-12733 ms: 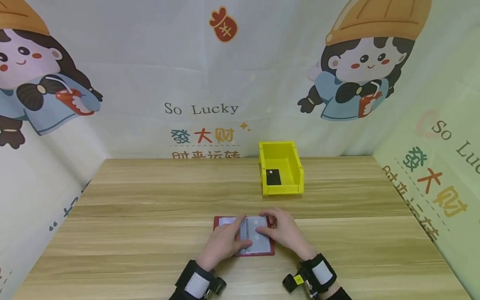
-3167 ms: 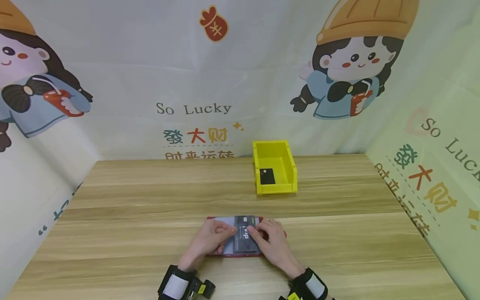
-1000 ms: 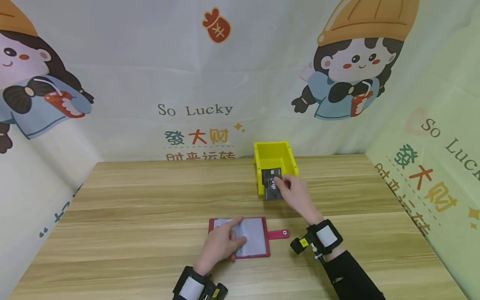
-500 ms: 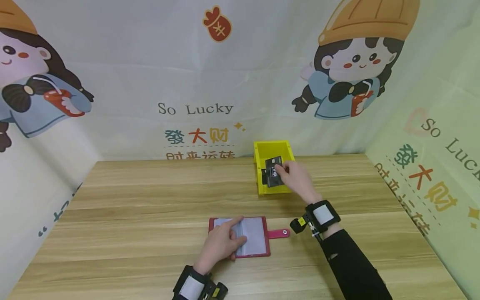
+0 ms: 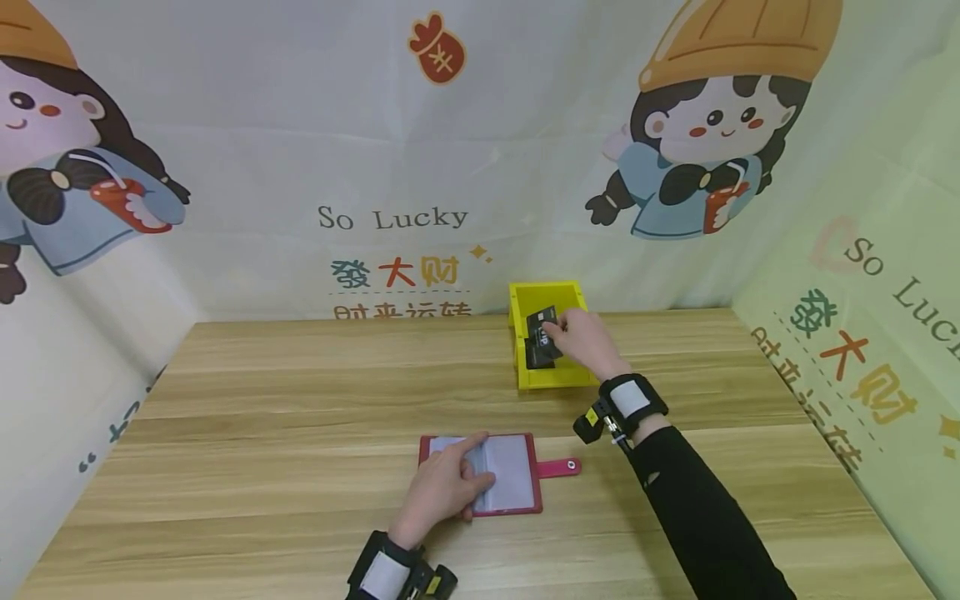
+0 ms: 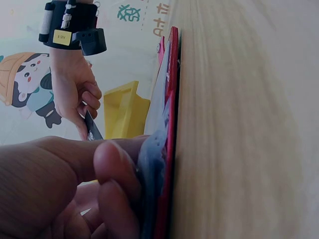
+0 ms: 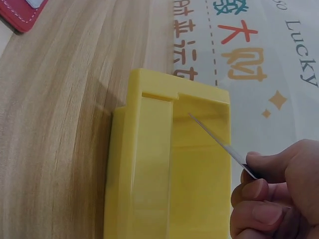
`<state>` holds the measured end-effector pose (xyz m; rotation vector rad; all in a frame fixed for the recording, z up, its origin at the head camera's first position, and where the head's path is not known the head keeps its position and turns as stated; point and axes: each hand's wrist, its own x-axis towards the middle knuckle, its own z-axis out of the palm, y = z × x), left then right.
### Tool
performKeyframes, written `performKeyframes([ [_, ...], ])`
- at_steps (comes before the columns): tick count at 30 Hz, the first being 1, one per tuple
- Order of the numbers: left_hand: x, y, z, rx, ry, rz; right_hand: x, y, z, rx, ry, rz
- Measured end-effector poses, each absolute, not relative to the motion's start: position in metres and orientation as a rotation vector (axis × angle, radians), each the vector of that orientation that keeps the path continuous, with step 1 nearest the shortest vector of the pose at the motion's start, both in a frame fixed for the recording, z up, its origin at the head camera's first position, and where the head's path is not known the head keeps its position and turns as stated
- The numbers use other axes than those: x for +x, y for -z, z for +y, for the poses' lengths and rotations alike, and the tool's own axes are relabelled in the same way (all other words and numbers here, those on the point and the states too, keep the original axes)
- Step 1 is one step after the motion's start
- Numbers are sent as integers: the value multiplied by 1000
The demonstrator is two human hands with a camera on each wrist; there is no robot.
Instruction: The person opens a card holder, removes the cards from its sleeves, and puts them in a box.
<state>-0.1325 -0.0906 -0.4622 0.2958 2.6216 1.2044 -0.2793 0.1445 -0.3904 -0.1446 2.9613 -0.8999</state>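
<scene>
My right hand [image 5: 588, 340] pinches a black card with "VIP" lettering [image 5: 542, 327] between thumb and fingers, tilted inside the opening of a yellow plastic bin [image 5: 558, 380]. Another black card [image 5: 531, 355] lies in the bin, partly covered by the held one. In the right wrist view the held card [image 7: 219, 142] appears edge-on above the bin floor. On the table lies an opened red card holder [image 5: 537, 492] with clear sleeves. My left hand [image 5: 438, 490] rests on it, index finger and thumb spread across the pages; in the left wrist view other fingers [image 6: 117, 169] touch the sleeves.
The holder's pink snap strap [image 5: 558, 468] sticks out to the right. A wooden table [image 5: 300, 392] bears everything, with printed cloth [image 5: 397, 158] behind and at the sides. The bin stands near the table's back edge.
From the card holder, where both hands worked on the VIP card, my right hand has carried it forward into the bin, turning it slightly. Lately my left hand stays on the holder.
</scene>
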Motion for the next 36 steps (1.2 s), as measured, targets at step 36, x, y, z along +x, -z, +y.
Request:
performKeyframes([
  [36, -134, 461, -93, 311, -1225, 2594, -313, 412, 118, -7, 459, 2788],
])
